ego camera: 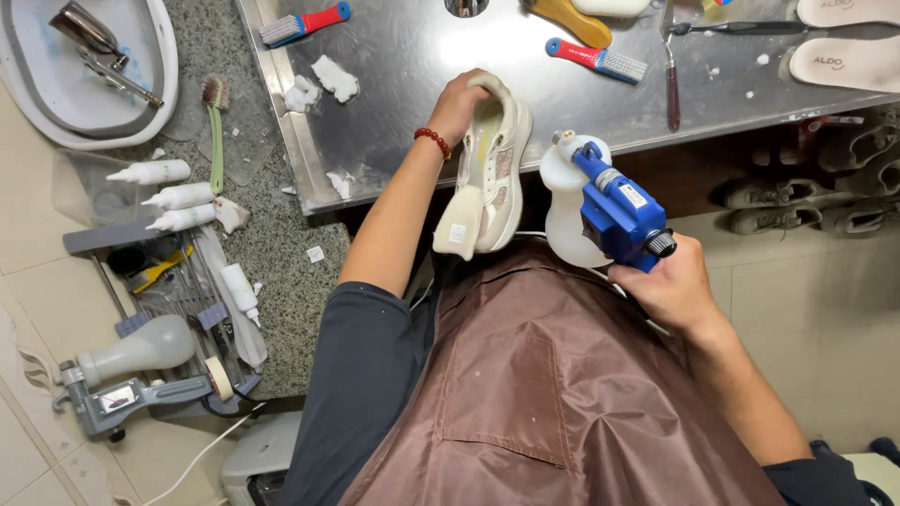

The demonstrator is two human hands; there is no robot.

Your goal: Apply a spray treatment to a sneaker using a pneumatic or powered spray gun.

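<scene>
A steel worktop (403,84) fills the top of the frame, shiny and scuffed, with a speckled stone ledge running down its left edge and pale floor tiles beyond. Below it my brown apron (553,394) spreads smooth and slightly glossy across the bottom centre.

My left hand (457,105) reaches up to the middle of the frame, arm stretched long, a red bead bracelet (433,141) at the wrist. Its fingers are curled tight over the heel end of a cream shoe (489,173), which hangs toe-down just in front of the worktop's edge, its tongue flopped out towards me. The shoe is soft, padded and off-white with faint tan panels.

My right hand (670,281) sits right of centre, wrist bent, clamped round the grip of a blue spray gun (619,211) with a rounded white plastic bottle (567,211); its nozzle stands just beside the shoe.

On the worktop lie two red-and-blue brushes (302,23), white wadded scraps (333,77) and pale insoles (844,61) at upper right. White squeeze bottles (173,195) lie at left.
</scene>
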